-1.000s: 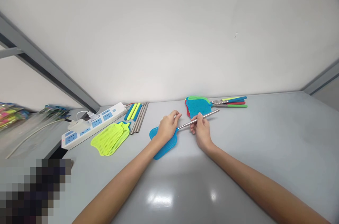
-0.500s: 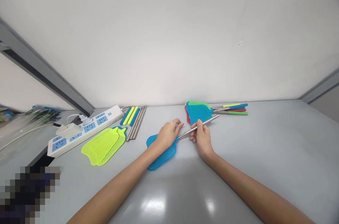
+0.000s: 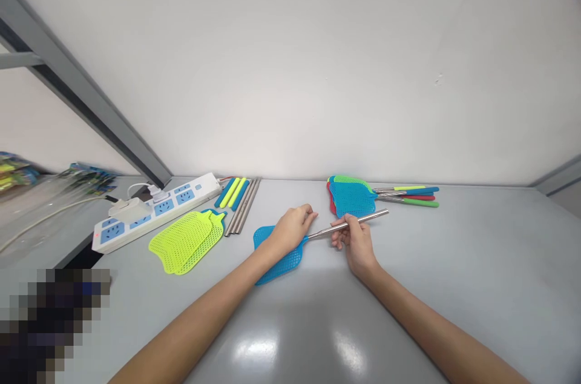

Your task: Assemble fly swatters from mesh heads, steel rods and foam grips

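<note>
A blue fly swatter head (image 3: 282, 264) with a perforated face lies in front of me, joined at its neck to a silver metal rod (image 3: 377, 214). My left hand (image 3: 293, 231) lies over the upper part of that head, its fingers curled closed beside the neck; their undersides are hidden. With thumb and fingers, my right hand (image 3: 356, 241) pinches the rod partway along. The rod's bare far end sticks out past this hand, up to the right, and has no coloured grip on it.
Behind my right hand lies a stack of fly swatters (image 3: 354, 197) with coloured grips. At left are yellow-green swatter heads (image 3: 184, 241), several metal rods (image 3: 245, 205), blue and yellow grip sleeves (image 3: 232, 192) and a power strip (image 3: 157, 212) with plugs. A wall (image 3: 290, 69) rises behind the table.
The view has shifted slightly. My right hand is a little farther from the swatter's neck, and the rod lies at a flatter angle. My left hand stays on the head.
</note>
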A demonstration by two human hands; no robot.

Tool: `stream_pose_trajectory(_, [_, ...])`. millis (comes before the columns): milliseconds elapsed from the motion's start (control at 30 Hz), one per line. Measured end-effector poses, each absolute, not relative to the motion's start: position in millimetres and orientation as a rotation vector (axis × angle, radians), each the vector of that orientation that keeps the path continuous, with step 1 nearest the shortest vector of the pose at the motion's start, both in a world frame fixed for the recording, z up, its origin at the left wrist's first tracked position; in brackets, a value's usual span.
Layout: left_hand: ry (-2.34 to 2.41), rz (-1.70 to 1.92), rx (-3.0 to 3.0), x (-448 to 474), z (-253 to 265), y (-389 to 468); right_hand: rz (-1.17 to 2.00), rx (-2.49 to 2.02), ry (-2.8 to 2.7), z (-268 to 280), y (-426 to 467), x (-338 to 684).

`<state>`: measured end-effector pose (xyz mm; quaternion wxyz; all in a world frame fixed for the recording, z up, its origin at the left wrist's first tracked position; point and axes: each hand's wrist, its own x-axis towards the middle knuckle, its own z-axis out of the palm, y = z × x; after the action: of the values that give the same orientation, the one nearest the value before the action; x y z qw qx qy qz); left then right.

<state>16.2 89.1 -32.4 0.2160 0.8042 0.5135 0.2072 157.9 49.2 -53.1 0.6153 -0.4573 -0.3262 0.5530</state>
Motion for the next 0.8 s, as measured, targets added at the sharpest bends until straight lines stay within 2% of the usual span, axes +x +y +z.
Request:
stream_pose_trajectory(467, [1.431, 0.679, 2.11, 24, -24, 87, 1.446, -0.925, -0.934, -52, 49, 153])
stream_pose_trajectory(800, [1.329, 0.733, 2.141, 21, -14, 79, 1.346, -0.9, -1.113, -52, 38, 143])
